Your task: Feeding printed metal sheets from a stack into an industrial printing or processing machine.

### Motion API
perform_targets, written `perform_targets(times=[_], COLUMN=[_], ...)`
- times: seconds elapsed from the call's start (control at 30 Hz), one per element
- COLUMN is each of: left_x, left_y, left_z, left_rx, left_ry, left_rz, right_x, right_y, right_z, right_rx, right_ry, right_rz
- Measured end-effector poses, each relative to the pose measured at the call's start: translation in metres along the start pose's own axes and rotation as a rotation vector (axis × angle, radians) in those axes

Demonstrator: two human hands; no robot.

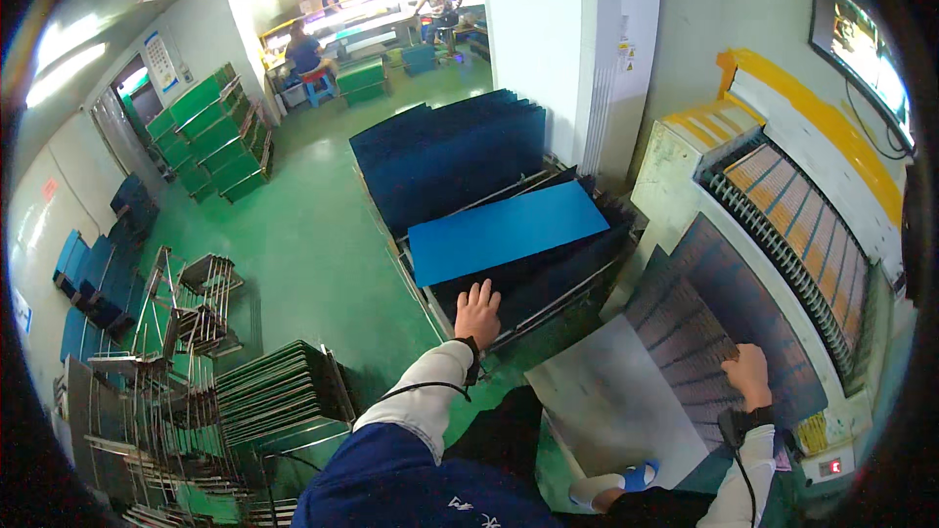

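My left hand (477, 311) has its fingers stretched out and apart, just below a flat blue panel (509, 232). It holds nothing; I cannot tell whether it touches the rack beneath. That blue panel lies tilted across dark upright sheets in a metal rack (430, 321). On the right, my right hand (748, 374) closes around the edge of a dark patterned panel (685, 347), striped with light lines. A plain grey sheet (626, 391) leans in front of it, partly covering it. Behind them stands another large dark panel (748, 303).
At the right stands a machine with a roller conveyor (792, 225) carrying brownish panels. Dark blue panels (450, 152) fill the rack's far part. Metal racks (176, 381) crowd the lower left, green crates (210, 137) stack farther back. Several people (311, 54) work at a far bench.
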State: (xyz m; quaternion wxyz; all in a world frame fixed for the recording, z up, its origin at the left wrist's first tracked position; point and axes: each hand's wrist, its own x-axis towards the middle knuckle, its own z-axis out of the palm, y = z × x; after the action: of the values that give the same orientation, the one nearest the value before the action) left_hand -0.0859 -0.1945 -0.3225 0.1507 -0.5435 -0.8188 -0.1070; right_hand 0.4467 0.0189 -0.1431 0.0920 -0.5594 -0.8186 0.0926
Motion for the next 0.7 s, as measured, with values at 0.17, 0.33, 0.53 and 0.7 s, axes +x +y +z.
perform_targets(times=[0.17,0.33,0.53,0.7], left_x=[-0.001,0.001,-0.002,-0.004], left_y=[0.004,0.007,0.001,0.006], left_z=[-0.004,-0.011,-0.008,-0.01], left_rx=[-0.076,-0.081,-0.036,-0.039], left_ry=[0.057,0.008,0.019,0.024], left_rz=[0.02,0.014,0.013,0.016], right_x=[0.004,0.009,-0.002,-0.008], right_y=[0.013,0.016,0.01,0.008], right_z=[0.004,-0.002,0.016,0.02], right_rx=[0.004,0.057,0.036,-0.002], right_ry=[0.027,-0.037,0.003,0.062], right_rz=[0.008,0.045,-0.065,-0.054])
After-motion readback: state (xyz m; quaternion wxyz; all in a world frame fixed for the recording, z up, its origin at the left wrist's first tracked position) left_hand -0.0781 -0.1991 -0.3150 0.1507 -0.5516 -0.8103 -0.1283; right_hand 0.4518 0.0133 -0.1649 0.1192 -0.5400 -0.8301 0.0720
